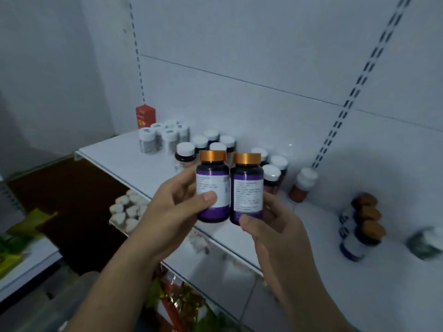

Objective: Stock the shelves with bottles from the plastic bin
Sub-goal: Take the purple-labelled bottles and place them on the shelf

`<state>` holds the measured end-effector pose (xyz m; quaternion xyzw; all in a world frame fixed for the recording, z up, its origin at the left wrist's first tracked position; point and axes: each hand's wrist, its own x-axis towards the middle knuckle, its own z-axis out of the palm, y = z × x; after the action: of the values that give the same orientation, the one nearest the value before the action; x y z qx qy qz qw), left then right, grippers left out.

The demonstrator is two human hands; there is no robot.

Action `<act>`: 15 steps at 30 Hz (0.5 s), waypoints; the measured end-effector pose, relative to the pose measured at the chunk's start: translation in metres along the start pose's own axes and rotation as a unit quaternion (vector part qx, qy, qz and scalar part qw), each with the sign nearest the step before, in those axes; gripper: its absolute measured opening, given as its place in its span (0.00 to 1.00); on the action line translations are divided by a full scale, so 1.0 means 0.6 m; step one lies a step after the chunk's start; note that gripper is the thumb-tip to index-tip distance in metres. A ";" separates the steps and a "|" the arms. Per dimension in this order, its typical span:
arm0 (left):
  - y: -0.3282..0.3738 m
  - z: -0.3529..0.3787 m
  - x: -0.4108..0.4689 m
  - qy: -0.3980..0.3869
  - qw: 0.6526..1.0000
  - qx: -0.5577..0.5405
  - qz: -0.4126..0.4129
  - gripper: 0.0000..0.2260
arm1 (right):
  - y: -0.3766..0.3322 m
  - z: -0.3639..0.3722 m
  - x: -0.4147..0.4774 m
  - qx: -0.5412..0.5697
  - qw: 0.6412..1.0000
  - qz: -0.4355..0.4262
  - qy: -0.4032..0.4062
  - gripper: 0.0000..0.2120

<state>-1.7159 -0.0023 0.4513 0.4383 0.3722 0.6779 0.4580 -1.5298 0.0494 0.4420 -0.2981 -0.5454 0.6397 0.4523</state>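
My left hand grips a dark bottle with a gold cap and a purple-and-white label. Beside it, touching, is a matching bottle held by my right hand. Both are upright above the front edge of the white shelf. On the shelf behind them stand several white-capped bottles. Three gold-capped bottles stand in a row at the right. The plastic bin is out of view.
A red carton stands at the shelf's back left beside several clear white-capped jars. A blurred bottle lies at the far right. A lower shelf holds white-topped items and coloured packets. Slotted uprights run up the back panel.
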 end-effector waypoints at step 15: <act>-0.186 0.363 0.023 -0.127 0.979 0.158 -0.030 0.25 | -0.064 -0.396 -0.130 -0.207 0.965 -0.054 0.153 0.32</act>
<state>-1.4822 0.0671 0.4276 0.5762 0.4264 0.5357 0.4464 -1.2801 0.0805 0.4162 -0.4500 -0.6056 0.4341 0.4923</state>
